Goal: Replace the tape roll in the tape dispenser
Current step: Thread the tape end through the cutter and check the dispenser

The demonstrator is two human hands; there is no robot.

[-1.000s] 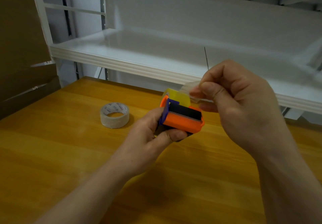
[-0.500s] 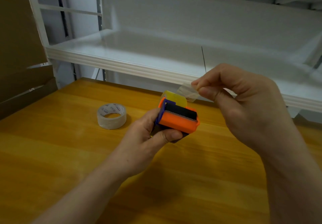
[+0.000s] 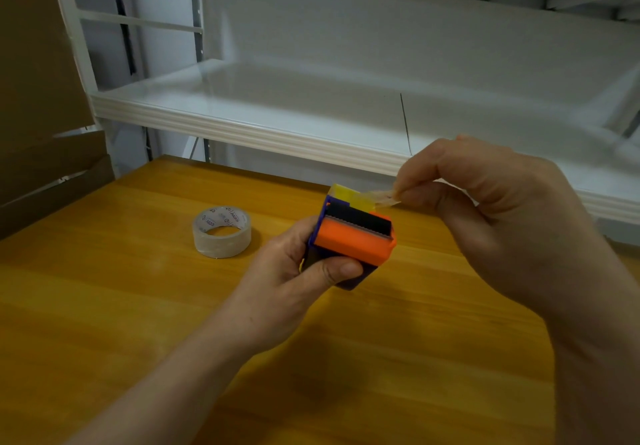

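My left hand (image 3: 294, 271) grips an orange, purple and yellow tape dispenser (image 3: 353, 240) above the wooden table (image 3: 138, 306). A black toothed blade runs across the dispenser's top. My right hand (image 3: 491, 212) pinches the free end of a clear tape strip (image 3: 377, 197) that comes out past the yellow part, just right of the dispenser. A separate roll of clear tape (image 3: 221, 231) lies flat on the table to the left of the dispenser, touched by neither hand.
A white metal shelf (image 3: 277, 136) runs along the back, its front lip just above the table's far edge. Brown cardboard (image 3: 38, 98) stands at the left.
My right hand has moved right and slightly down, drawing the tape end away from the dispenser. The left hand keeps the same grip on the dispenser.
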